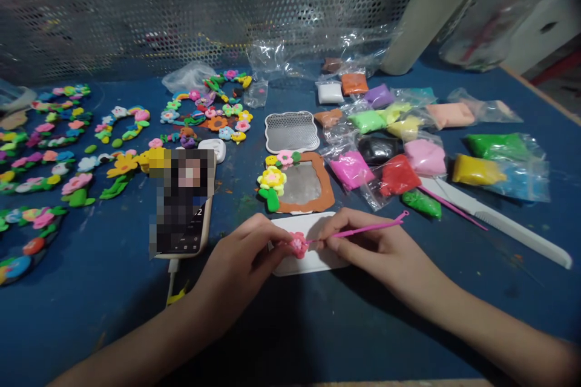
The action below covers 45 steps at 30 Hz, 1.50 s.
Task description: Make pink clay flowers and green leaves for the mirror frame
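Between thumb and forefinger, my left hand pinches a small pink clay flower with a paler centre. My right hand grips a thin pink modelling tool, its tip meeting the flower's right side and its looped end pointing up and right. Both hands are over a white rectangular board. Just behind it lies a mirror with a wavy brown clay border. Clay flowers and green leaves decorate that mirror's left side, among them a yellow flower.
Bagged coloured clay, such as a red packet, covers the right side, near a white comb-like knife. A plain white-rimmed mirror lies behind. Left are a phone on a cable, a white case and several decorated clay frames.
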Available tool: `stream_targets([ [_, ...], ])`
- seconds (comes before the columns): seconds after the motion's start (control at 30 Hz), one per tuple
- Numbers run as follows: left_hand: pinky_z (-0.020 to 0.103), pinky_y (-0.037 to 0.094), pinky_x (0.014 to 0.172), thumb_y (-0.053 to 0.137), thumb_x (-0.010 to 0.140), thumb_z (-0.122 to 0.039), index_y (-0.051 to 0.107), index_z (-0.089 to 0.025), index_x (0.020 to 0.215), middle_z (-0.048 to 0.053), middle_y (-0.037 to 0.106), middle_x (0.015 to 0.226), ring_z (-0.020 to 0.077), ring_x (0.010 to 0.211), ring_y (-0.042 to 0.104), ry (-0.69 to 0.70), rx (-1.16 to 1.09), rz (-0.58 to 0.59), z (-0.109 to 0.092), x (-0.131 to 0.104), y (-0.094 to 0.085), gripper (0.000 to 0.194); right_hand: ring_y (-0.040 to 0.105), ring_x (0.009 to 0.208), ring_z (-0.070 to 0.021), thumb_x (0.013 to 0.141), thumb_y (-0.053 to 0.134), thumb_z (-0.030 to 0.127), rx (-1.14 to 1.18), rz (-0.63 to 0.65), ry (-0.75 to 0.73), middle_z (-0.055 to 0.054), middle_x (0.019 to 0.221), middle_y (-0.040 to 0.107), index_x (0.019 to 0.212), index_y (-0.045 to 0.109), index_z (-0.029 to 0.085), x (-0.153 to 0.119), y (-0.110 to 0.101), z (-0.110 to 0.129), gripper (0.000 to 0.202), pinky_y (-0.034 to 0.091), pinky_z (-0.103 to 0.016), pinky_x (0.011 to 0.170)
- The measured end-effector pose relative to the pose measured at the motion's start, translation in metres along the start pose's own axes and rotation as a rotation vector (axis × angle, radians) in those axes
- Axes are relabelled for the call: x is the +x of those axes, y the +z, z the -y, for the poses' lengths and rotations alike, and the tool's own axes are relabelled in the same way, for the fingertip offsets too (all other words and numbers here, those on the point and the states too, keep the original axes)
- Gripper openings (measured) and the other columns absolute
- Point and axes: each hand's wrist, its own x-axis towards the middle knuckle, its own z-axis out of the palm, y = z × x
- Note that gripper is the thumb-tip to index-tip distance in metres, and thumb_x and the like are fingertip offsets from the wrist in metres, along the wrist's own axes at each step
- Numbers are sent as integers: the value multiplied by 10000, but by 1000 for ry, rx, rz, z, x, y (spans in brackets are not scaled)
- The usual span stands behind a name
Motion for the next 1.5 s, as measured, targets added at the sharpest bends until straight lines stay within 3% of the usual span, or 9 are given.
stream_targets([
  [0.93,243,452,688,492,875,-173,590,-205,892,5,606,847,137,797,581,17,48,49,3,0,2,104,469,643,-116,836,499,199,62,50,21,-33,802,587,813,591,166,3,-3,-4,100,326,-247,535],
  [1.1,225,435,688,498,874,-166,585,-206,891,-7,599,856,122,798,575,7,53,68,3,-2,2,97,491,670,-132,824,484,172,-14,28,-3,-21,778,581,787,572,183,2,-2,-3,97,339,-253,556],
  [1.37,211,405,633,530,859,-213,574,-229,847,-41,579,785,113,720,556,-49,62,61,4,0,5,48,511,680,-138,808,460,104,-377,-29,-177,0,729,564,746,508,190,-1,12,4,117,377,-269,618],
  [1.5,212,395,604,538,853,-237,582,-228,825,-38,582,780,118,703,553,-78,76,68,2,2,5,53,491,643,-113,831,445,114,-328,-52,-153,24,704,543,736,488,199,-1,13,6,135,364,-235,572],
])
